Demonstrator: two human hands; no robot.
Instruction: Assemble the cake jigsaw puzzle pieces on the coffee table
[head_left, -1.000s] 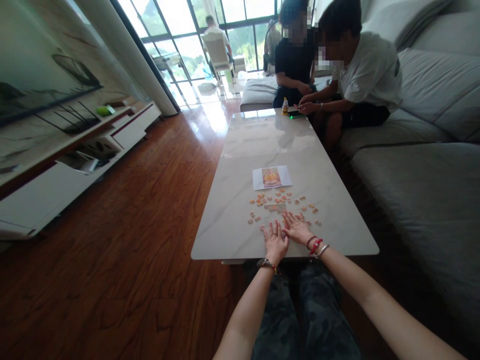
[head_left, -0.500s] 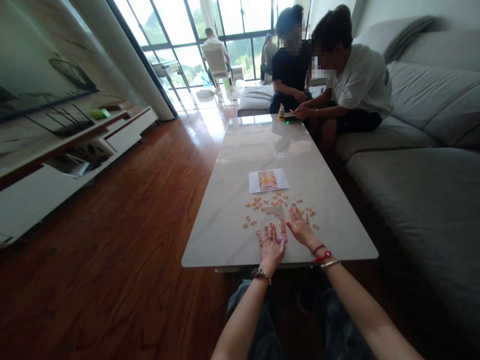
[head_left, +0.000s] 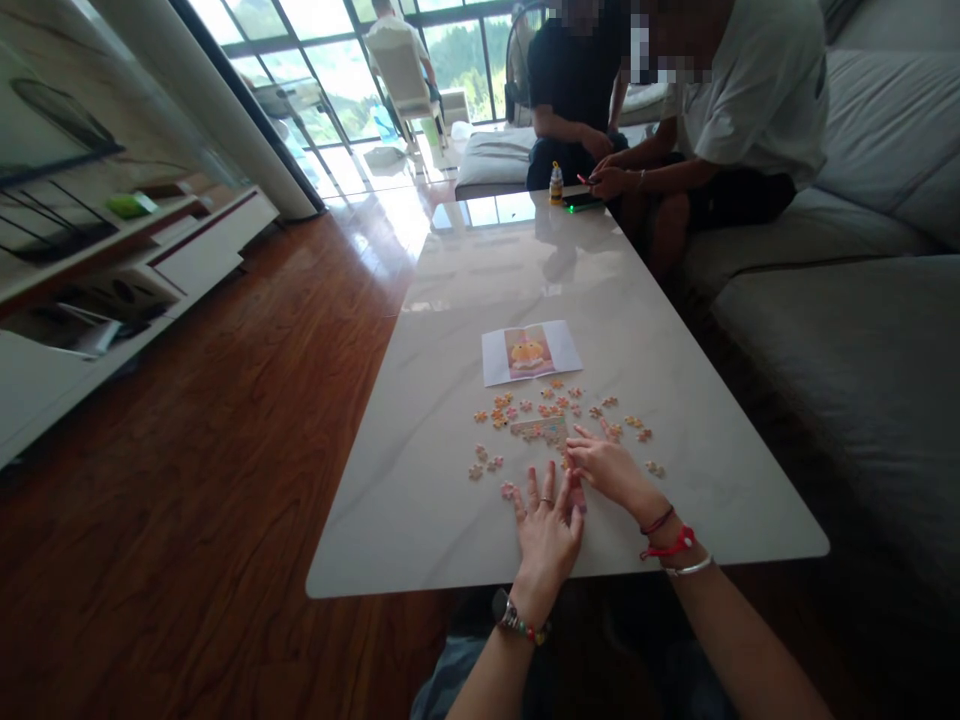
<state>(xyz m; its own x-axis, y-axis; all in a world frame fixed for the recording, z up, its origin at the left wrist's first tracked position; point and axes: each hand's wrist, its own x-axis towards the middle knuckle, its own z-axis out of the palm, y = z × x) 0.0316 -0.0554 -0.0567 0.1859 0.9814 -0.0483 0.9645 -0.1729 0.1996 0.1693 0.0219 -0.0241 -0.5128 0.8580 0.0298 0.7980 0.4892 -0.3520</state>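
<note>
My left hand (head_left: 546, 525) lies spread near the table's front edge, its fingertips beside the lower end of a partly joined jigsaw puzzle (head_left: 541, 428). Stretched out, the fingers of my right hand (head_left: 606, 462) rest on the right side of that joined section and cover part of it. The section has a top row and a right column; its lower end is partly hidden by my hands. Loose jigsaw pieces (head_left: 502, 402), orange, pink and pale, are scattered around it. Behind them lies a creased paper sheet (head_left: 493, 358) with a printed orange picture.
The white marbled table (head_left: 420, 480) runs away from me. At its far end stand a small yellow-labelled bottle (head_left: 556, 188) and a dark device with a green light (head_left: 581, 202). Two people sit there on the grey sofa (head_left: 847, 330); another sits by the window.
My right hand has moved left onto the puzzle's right column. My left hand has spread its fingers and shifted slightly. The camera has tilted down and come closer to the table.
</note>
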